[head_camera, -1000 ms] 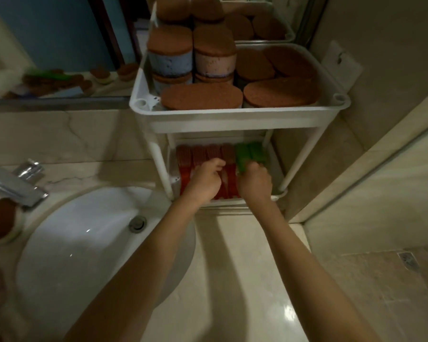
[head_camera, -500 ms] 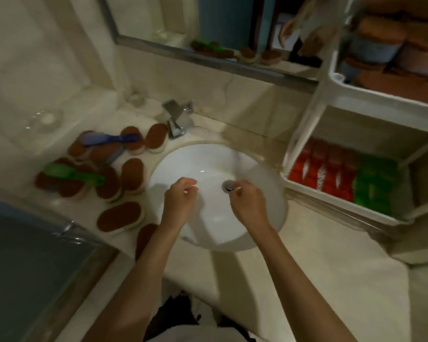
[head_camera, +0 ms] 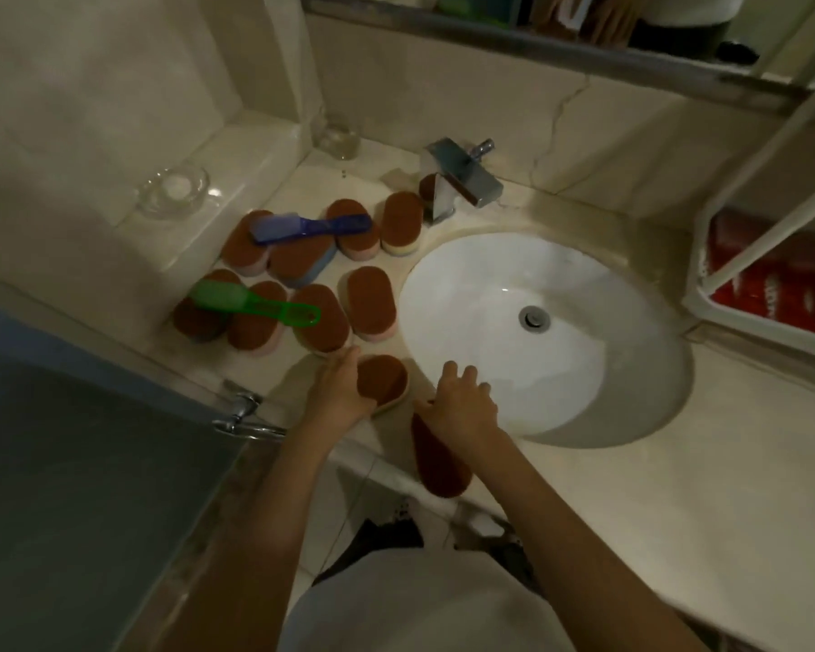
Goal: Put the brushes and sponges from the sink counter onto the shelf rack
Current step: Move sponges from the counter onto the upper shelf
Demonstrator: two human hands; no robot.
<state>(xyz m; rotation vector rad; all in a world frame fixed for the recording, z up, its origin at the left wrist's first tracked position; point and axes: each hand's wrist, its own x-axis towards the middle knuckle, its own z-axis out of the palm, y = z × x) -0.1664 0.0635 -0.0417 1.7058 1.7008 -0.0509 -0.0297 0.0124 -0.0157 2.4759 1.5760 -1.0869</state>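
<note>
Brown sponge (head_camera: 384, 381) beside the sink (head_camera: 561, 369), gripped in my left hand (head_camera: 337, 392), my right hand (head_camera: 464, 407) was spread-fingered over a second sponge (head_camera: 441, 463), green brush (head_camera: 255, 305) lay beyond.

The light is dim and yellowish. The white sink basin (head_camera: 537, 275) is the brightest thing, with a small glint near the drain (head_camera: 533, 317) and a grey shadow along its right wall. My left hand (head_camera: 337, 392) and right hand (head_camera: 464, 404) throw soft shadows on the surface (head_camera: 678, 487). The sponge (head_camera: 382, 381) I grip looks muddy. Straight lines bow at the edges; everything is slightly soft and grainy.
</note>
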